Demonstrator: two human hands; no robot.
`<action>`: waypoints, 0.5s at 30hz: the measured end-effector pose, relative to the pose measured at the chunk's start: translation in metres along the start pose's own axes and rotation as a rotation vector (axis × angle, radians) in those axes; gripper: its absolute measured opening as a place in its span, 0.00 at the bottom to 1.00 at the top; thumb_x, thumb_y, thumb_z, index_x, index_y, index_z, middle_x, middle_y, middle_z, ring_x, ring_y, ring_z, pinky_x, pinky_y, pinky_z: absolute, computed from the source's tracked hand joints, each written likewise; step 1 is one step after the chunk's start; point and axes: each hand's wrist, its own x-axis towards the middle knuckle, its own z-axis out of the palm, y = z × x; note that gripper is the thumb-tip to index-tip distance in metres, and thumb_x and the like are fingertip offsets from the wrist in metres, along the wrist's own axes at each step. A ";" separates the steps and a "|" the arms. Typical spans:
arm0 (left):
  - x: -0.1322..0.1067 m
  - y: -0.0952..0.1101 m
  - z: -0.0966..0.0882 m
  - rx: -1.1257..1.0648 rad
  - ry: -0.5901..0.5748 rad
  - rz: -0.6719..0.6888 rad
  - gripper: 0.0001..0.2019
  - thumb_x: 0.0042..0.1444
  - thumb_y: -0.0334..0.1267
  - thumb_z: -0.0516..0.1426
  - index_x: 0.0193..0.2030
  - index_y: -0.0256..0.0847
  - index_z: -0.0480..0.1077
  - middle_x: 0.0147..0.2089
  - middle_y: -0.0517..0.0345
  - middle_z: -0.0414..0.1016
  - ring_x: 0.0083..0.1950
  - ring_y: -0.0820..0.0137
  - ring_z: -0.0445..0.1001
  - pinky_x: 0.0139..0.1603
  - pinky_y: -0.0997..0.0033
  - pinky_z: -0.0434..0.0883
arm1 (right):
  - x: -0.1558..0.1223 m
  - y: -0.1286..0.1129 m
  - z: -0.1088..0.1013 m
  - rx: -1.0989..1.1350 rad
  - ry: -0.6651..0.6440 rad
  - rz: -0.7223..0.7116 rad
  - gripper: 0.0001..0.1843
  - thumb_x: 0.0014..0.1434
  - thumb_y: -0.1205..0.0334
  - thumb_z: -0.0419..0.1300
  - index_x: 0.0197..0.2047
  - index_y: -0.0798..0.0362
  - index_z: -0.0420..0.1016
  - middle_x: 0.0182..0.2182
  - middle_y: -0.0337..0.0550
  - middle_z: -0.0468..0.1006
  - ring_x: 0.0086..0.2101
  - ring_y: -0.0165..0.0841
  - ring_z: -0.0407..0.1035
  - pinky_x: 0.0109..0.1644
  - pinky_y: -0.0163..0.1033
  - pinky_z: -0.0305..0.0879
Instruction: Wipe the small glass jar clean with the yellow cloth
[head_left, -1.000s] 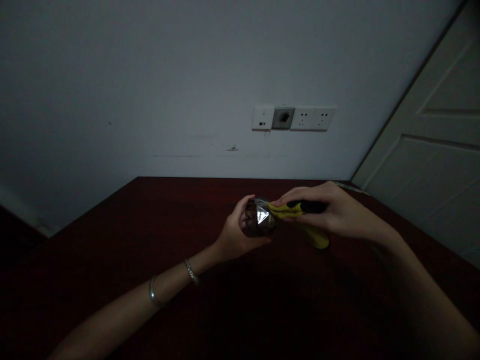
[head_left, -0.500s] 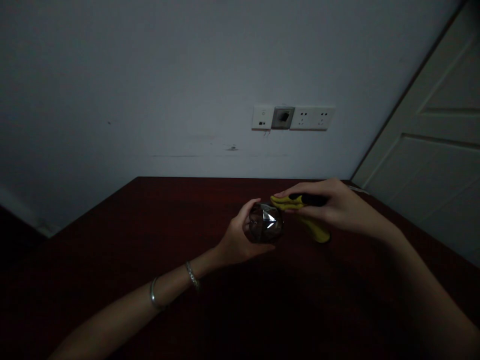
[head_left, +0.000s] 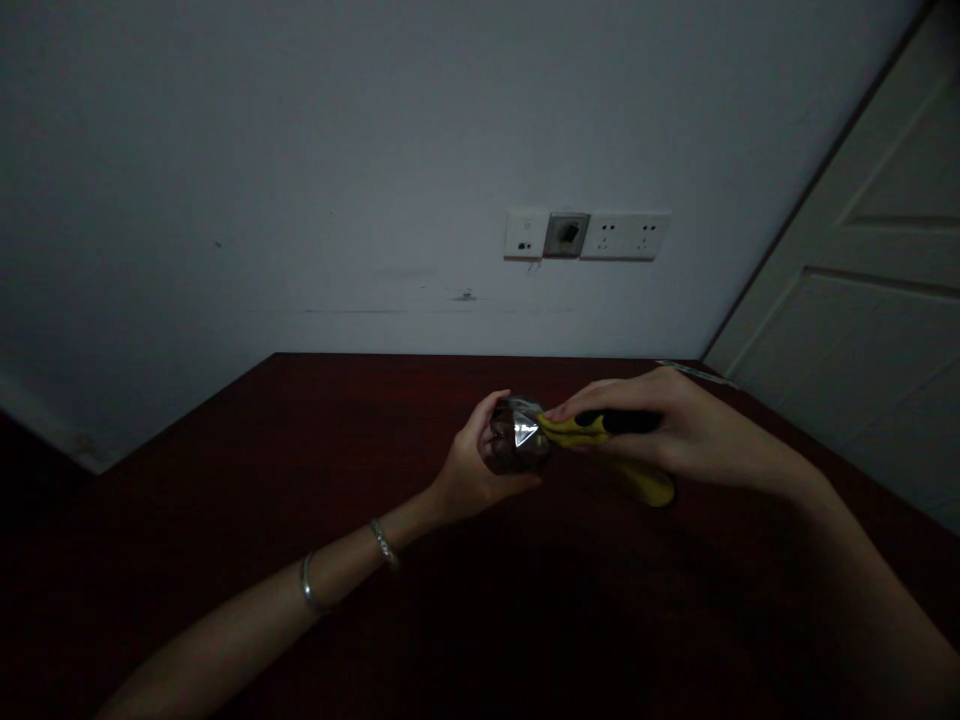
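Observation:
My left hand [head_left: 469, 465] is wrapped around a dark, see-through glass [head_left: 517, 445] with a bright triangular glint on its faceted side. The thumb and fingers grip it from the left, above the table. In my right hand [head_left: 656, 415] is a folded yellow-and-black cloth [head_left: 577, 430], pinched between thumb and fingers. Its front end touches the upper right part of the glass. A loose yellow end hangs below the right palm. In the dim light I cannot make out the glass's exact shape.
The dark red table [head_left: 360, 400] reaches back to a pale wall [head_left: 337, 150]. Wall sockets [head_left: 622, 237] sit above its rear edge. At the right stands a white panelled door [head_left: 877, 310]. A thin pale strip [head_left: 697, 373] lies at the table's back right corner.
The glass has shifted slightly left and up in my left hand. My right hand has moved a little down with the cloth, which now overlaps the glass's right side.

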 end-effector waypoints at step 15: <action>-0.001 0.004 -0.001 0.024 0.032 0.062 0.47 0.35 0.31 0.71 0.61 0.42 0.52 0.60 0.44 0.64 0.60 0.52 0.67 0.59 0.56 0.69 | 0.011 0.000 0.023 -0.164 0.133 -0.123 0.22 0.62 0.66 0.56 0.58 0.61 0.68 0.54 0.50 0.75 0.52 0.35 0.71 0.58 0.39 0.66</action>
